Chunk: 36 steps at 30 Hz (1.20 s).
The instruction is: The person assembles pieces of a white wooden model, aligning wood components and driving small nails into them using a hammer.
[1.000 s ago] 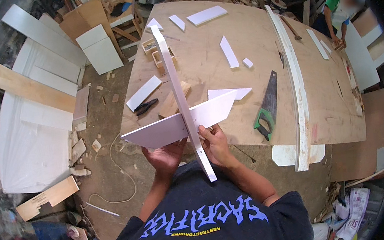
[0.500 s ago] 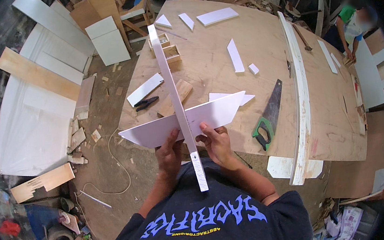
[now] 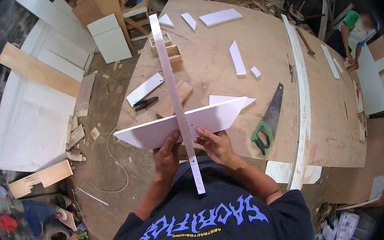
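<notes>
I hold up a cross-shaped piece made of white boards in front of me. Its long narrow board (image 3: pixel 170 75) shows edge-on and points away from my body. A crosspiece (image 3: pixel 217 117) with slanted ends spreads out to both sides of it. My left hand (image 3: pixel 167 155) grips the crosspiece left of the long board, thumb on the near face. On the right side, my right hand (image 3: pixel 217 149) grips it the same way, its thumb close to the joint. Most of my fingers are hidden behind the boards.
On the plywood table (image 3: pixel 205 71) lie a green-handled saw (image 3: pixel 269 121), black pliers (image 3: pixel 146 103), a wood block (image 3: pixel 182 95), white offcuts (image 3: pixel 221 17) and a hammer (image 3: pixel 304 40). A long white strip (image 3: pixel 300 99) crosses its right side. Another person (image 3: pixel 354 37) works at the far right.
The cross-shaped piece has tilted a little, its far end rising and its near end shifting slightly left. My right thumb sits lower and closer to the joint. Both hands keep their hold.
</notes>
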Motion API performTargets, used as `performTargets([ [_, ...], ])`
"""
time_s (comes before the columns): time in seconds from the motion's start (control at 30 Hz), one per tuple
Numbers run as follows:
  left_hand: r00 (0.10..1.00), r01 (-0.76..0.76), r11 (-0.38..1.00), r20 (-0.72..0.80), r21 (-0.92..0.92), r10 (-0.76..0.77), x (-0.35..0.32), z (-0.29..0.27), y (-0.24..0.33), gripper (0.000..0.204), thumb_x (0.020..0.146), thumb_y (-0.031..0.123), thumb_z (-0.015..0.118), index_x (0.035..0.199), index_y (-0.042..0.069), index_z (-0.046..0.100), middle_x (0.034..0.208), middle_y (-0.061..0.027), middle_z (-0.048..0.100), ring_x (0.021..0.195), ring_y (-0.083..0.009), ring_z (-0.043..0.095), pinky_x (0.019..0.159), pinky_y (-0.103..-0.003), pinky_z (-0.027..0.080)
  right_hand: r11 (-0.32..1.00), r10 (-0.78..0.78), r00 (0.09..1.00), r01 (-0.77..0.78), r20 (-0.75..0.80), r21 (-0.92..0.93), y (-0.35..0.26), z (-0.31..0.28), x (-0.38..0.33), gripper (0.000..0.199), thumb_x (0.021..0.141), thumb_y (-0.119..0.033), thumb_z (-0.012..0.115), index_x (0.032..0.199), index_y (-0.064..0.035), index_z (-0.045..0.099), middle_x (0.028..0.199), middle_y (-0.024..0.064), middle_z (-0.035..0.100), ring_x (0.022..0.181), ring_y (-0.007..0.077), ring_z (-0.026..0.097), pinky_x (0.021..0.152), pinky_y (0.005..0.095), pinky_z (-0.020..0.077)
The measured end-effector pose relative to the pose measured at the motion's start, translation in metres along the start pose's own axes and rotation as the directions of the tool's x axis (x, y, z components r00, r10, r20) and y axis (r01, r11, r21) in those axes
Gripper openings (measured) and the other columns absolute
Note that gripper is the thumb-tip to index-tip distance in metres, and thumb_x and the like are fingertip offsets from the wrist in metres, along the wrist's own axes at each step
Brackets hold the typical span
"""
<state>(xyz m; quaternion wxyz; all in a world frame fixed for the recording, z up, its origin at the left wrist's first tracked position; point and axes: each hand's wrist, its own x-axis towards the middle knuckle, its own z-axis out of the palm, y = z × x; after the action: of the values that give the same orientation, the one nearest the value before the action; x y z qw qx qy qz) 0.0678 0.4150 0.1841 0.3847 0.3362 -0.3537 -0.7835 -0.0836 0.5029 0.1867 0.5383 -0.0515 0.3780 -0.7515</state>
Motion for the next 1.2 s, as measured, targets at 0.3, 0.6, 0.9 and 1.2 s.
performTargets([
  [0.3,0.999,0.002,1.000,0.034,-0.003,-0.002,0.012,-0.003,0.005,0.026,0.102,0.020,0.069,0.121,0.003,0.073,0.117,-0.0073,0.074,0.108,-0.0223,0.070,0.095,-0.036,0.056,0.999,0.037,0.999,-0.036,0.015,-0.018,0.000,0.001,0.011,0.036,0.095,-0.011,0.078,0.128,-0.0091,0.063,0.117,0.0048,0.070,0.106,0.0182,0.069,0.087,0.0374,0.0569],
  [0.6,0.998,0.025,0.998,0.067,-0.058,-0.021,0.025,-0.001,0.016,0.028,0.102,0.015,0.070,0.125,0.001,0.066,0.119,-0.0109,0.071,0.113,-0.0246,0.070,0.100,-0.041,0.058,0.999,-0.037,0.999,0.037,-0.012,-0.016,0.012,0.010,0.015,0.032,0.096,-0.010,0.078,0.125,-0.0083,0.065,0.116,0.0051,0.071,0.105,0.0184,0.068,0.083,0.0356,0.0557],
  [0.9,0.937,0.289,0.952,0.174,0.101,-0.303,0.035,-0.017,0.023,0.043,0.109,0.038,0.060,0.129,0.000,0.064,0.118,-0.0116,0.072,0.105,-0.0193,0.069,0.091,-0.031,0.055,0.989,-0.138,0.964,0.124,-0.228,-0.076,0.029,0.031,0.033,0.024,0.097,-0.009,0.076,0.120,-0.0036,0.068,0.108,0.0053,0.072,0.097,0.0180,0.069,0.077,0.0320,0.0543],
  [1.2,0.901,0.115,0.839,0.300,0.531,-0.313,0.090,-0.057,0.022,0.042,0.104,0.029,0.068,0.131,-0.001,0.063,0.118,-0.0092,0.071,0.106,-0.0174,0.066,0.095,-0.035,0.051,0.867,-0.383,0.882,0.240,-0.275,-0.437,0.054,0.061,0.055,0.014,0.093,-0.011,0.082,0.100,-0.0022,0.074,0.090,0.0024,0.070,0.080,0.0114,0.063,0.067,0.0274,0.0487],
])
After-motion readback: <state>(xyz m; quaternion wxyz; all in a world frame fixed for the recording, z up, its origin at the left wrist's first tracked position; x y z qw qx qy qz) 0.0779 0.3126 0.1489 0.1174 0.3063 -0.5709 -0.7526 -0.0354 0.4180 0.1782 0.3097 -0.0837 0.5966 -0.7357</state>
